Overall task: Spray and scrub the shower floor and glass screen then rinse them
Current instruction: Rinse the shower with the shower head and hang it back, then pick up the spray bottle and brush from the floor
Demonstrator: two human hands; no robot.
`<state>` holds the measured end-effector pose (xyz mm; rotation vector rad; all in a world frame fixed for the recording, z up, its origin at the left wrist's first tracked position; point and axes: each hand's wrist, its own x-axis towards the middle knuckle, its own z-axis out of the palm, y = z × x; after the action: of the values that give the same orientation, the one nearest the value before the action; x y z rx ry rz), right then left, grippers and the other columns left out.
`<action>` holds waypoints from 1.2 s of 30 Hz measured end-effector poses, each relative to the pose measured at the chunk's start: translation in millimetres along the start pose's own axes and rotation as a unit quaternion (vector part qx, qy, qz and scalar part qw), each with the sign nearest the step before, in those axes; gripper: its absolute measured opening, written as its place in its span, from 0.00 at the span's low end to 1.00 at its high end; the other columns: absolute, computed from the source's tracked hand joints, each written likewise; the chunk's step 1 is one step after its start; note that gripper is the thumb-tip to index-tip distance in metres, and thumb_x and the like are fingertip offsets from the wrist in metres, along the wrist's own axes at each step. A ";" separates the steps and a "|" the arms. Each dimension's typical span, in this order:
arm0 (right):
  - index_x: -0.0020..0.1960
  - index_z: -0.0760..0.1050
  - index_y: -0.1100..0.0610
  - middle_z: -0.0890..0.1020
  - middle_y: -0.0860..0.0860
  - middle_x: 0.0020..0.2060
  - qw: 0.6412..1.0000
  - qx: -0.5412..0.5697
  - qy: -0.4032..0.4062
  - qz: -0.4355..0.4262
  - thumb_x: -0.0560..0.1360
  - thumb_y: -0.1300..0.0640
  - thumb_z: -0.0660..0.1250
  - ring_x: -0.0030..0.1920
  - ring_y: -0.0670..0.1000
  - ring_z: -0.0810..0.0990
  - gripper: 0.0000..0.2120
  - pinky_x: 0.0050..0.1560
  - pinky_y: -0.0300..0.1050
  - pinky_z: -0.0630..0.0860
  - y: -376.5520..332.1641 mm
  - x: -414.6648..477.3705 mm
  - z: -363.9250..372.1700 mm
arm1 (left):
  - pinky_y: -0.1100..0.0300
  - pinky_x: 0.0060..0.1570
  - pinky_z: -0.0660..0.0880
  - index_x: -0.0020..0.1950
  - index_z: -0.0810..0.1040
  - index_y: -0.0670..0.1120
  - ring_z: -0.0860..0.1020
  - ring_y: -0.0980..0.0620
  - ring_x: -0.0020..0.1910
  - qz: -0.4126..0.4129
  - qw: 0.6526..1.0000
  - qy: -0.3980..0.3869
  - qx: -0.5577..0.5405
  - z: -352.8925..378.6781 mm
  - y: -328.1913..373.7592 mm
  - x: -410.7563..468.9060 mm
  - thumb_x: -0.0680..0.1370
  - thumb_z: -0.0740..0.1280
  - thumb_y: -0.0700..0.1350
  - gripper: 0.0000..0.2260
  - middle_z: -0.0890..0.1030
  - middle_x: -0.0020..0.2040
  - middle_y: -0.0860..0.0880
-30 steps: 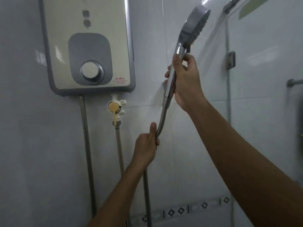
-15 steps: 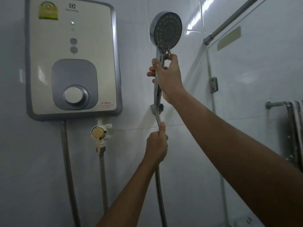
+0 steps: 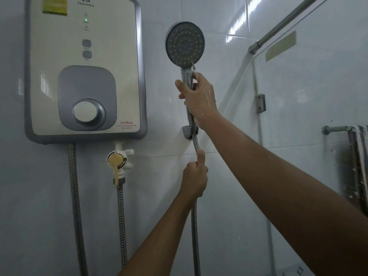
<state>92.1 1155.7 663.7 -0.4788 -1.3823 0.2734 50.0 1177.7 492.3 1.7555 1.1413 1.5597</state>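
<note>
the right hand (image 3: 199, 100) curls its fingers round the shower head (image 3: 185, 43) handle, its base at the wall bracket (image 3: 186, 132) beside the heater (image 3: 111, 56); the left hand (image 3: 194, 178) grips the hose (image 3: 196, 226) just below. the glass screen (image 3: 318, 96) stands right.

"Electrolux" on water heater (image 3: 85, 56)

Upright chrome shower head (image 3: 185, 43) in wall bracket (image 3: 188, 132)

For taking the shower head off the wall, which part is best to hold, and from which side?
Hold the slim chrome handle below the round shower head, above the grey wall holder, where the right hand grips it. Come from the front-right: the tiled wall is behind, the water heater to the left.
</note>
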 end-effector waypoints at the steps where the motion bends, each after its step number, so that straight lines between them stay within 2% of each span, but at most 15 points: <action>1: 0.66 0.74 0.52 0.84 0.50 0.44 1.000 0.004 0.009 -0.002 0.77 0.48 0.71 0.41 0.46 0.84 0.20 0.47 0.48 0.82 2.6 -1.4 1.0 | 0.64 0.26 0.57 0.29 0.59 0.49 0.58 0.56 0.22 0.000 1.000 0.001 -0.002 0.9 -1.4 -0.7 0.81 0.50 0.66 0.27 0.61 0.26 0.51; 4: 0.56 0.79 0.52 0.82 0.51 0.38 0.999 0.023 0.041 -0.008 0.76 0.49 0.72 0.37 0.45 0.81 0.11 0.44 0.47 0.81 7.4 -3.8 2.3 | 0.63 0.26 0.58 0.29 0.59 0.49 0.58 0.57 0.21 0.000 1.000 0.009 0.004 0.5 -4.4 0.3 0.81 0.50 0.67 0.28 0.61 0.25 0.51; 7: 0.53 0.80 0.57 0.78 0.49 0.34 0.996 0.044 0.079 -0.002 0.76 0.52 0.72 0.35 0.45 0.79 0.10 0.38 0.36 0.77 13.4 -9.2 1.6 | 0.63 0.26 0.58 0.29 0.58 0.49 0.58 0.58 0.20 -0.013 1.000 0.009 0.014 1.7 -9.4 0.3 0.80 0.49 0.68 0.28 0.61 0.26 0.51; 9: 0.50 0.80 0.58 0.77 0.50 0.35 0.994 0.044 0.097 -0.001 0.76 0.53 0.72 0.35 0.46 0.78 0.09 0.37 0.33 0.76 16.6 -13.8 1.7 | 0.63 0.26 0.58 0.29 0.58 0.49 0.57 0.58 0.20 -0.026 1.000 0.011 0.013 4.9 -12.4 -1.0 0.80 0.48 0.69 0.28 0.61 0.26 0.51; 13: 0.47 0.79 0.57 0.78 0.50 0.34 0.995 0.025 0.100 0.001 0.76 0.51 0.72 0.33 0.43 0.80 0.09 0.43 0.46 0.82 16.6 -18.4 0.5 | 0.63 0.26 0.58 0.29 0.59 0.49 0.58 0.58 0.20 -0.024 0.999 0.022 0.007 11.5 -14.6 -4.4 0.80 0.47 0.68 0.28 0.62 0.26 0.51; 16: 0.47 0.79 0.56 0.78 0.49 0.34 0.994 0.014 0.104 0.007 0.76 0.52 0.72 0.33 0.44 0.81 0.08 0.42 0.44 0.81 9.7 -21.3 -0.1 | 0.63 0.25 0.59 0.30 0.59 0.49 0.59 0.57 0.22 -0.041 0.999 0.025 -0.004 13.4 -11.9 -4.8 0.80 0.47 0.68 0.28 0.62 0.27 0.51; 19: 0.52 0.80 0.55 0.74 0.51 0.34 0.994 -0.013 0.107 0.020 0.77 0.53 0.71 0.36 0.54 0.78 0.07 0.39 0.43 0.76 8.1 -25.4 1.4 | 0.62 0.27 0.64 0.34 0.67 0.48 0.64 0.55 0.25 -0.070 0.997 0.026 0.006 17.4 -15.3 -4.3 0.83 0.47 0.65 0.27 0.67 0.29 0.51; 21: 0.63 0.78 0.55 0.72 0.50 0.36 0.994 -0.023 0.099 0.040 0.77 0.56 0.70 0.35 0.49 0.72 0.15 0.40 0.41 0.73 10.6 -36.9 2.9 | 0.59 0.33 0.68 0.37 0.72 0.46 0.67 0.54 0.27 -0.073 0.997 0.021 0.031 18.6 -22.2 -6.1 0.85 0.49 0.60 0.25 0.70 0.31 0.50; 23: 0.72 0.72 0.55 0.76 0.48 0.40 0.994 -0.006 0.092 0.063 0.78 0.58 0.70 0.39 0.45 0.75 0.23 0.43 0.34 0.74 18.1 -56.5 0.6 | 0.54 0.38 0.72 0.42 0.74 0.45 0.71 0.53 0.29 -0.055 0.996 0.022 0.067 18.4 -30.6 -12.1 0.85 0.51 0.57 0.22 0.74 0.34 0.50; 24: 0.73 0.71 0.56 0.81 0.47 0.46 0.994 0.004 0.088 0.071 0.78 0.59 0.69 0.44 0.43 0.78 0.24 0.47 0.32 0.76 22.7 -68.4 -2.2 | 0.53 0.40 0.74 0.46 0.75 0.45 0.73 0.53 0.31 -0.038 0.996 0.028 0.080 16.2 -34.8 -17.3 0.85 0.52 0.56 0.20 0.75 0.36 0.49; 26: 0.71 0.73 0.57 0.83 0.47 0.56 0.993 0.027 0.090 0.078 0.78 0.60 0.69 0.55 0.43 0.81 0.22 0.61 0.38 0.77 30.8 -94.7 -8.4 | 0.52 0.43 0.78 0.52 0.74 0.44 0.76 0.52 0.34 -0.001 0.995 0.036 0.093 8.1 -42.9 -33.2 0.85 0.53 0.56 0.18 0.78 0.40 0.48; 27: 0.69 0.75 0.57 0.83 0.48 0.56 0.991 0.035 0.098 0.081 0.78 0.60 0.69 0.57 0.44 0.82 0.20 0.63 0.43 0.77 34.3 -110.3 -11.5 | 0.50 0.44 0.80 0.52 0.73 0.44 0.77 0.51 0.35 0.007 0.995 0.029 0.095 3.3 -51.7 -44.8 0.85 0.55 0.55 0.16 0.78 0.41 0.48; 30: 0.65 0.79 0.56 0.85 0.47 0.51 0.990 0.025 0.102 0.093 0.79 0.59 0.69 0.52 0.42 0.83 0.15 0.59 0.41 0.79 42.1 -159.3 -22.2 | 0.49 0.43 0.82 0.50 0.72 0.45 0.80 0.46 0.37 0.007 0.995 0.007 0.102 -13.5 -91.5 -88.0 0.82 0.62 0.54 0.12 0.79 0.39 0.47; 34: 0.60 0.81 0.55 0.85 0.49 0.49 0.990 0.006 0.046 0.132 0.79 0.56 0.69 0.52 0.46 0.84 0.10 0.57 0.44 0.81 67.6 -253.5 -29.2 | 0.62 0.36 0.75 0.52 0.75 0.46 0.78 0.55 0.35 -0.026 0.990 0.006 0.136 -38.5 -162.7 -168.0 0.81 0.67 0.51 0.08 0.79 0.38 0.51; 36: 0.59 0.81 0.56 0.85 0.50 0.49 0.989 -0.012 0.008 0.148 0.80 0.55 0.68 0.52 0.48 0.83 0.09 0.55 0.44 0.81 85.7 -310.2 -32.1 | 0.60 0.39 0.77 0.55 0.76 0.47 0.79 0.55 0.39 -0.044 0.988 0.029 0.147 -53.2 -198.1 -209.4 0.80 0.69 0.51 0.09 0.80 0.41 0.50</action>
<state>76.4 1083.5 348.8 -0.7061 -1.2996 0.4929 -45.9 1092.4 228.8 1.8236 1.5205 1.4562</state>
